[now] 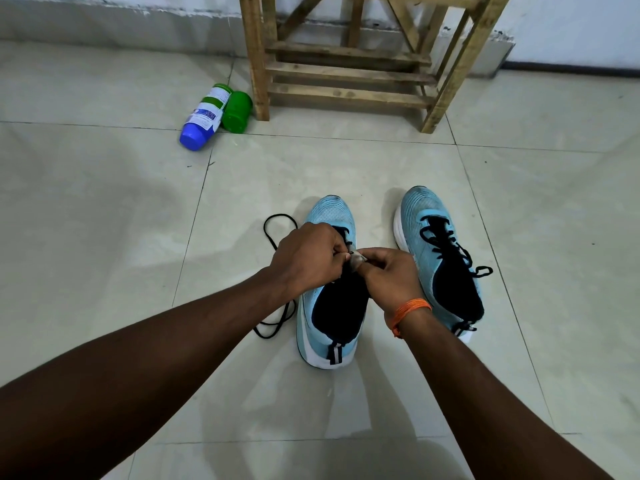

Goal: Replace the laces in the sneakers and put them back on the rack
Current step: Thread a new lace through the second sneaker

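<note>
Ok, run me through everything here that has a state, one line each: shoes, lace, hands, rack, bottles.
left sneaker: upright on floor, being laced
right sneaker: upright on floor, laced
loose black lace: trailing on floor beside left sneaker
left hand: pinching lace
right hand: pinching at tongue
wooden rack: standing, visible shelves bare
blue-capped bottle: lying down
green container: lying down

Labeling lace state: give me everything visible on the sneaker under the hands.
The left sneaker is light blue knit with a white sole, dark lining and a striped heel tab. It stands upright on the tile floor, toe toward the rack. Both hands, left hand and right hand, work at its tongue. Its black lace trails loose on the floor beside it.
</note>
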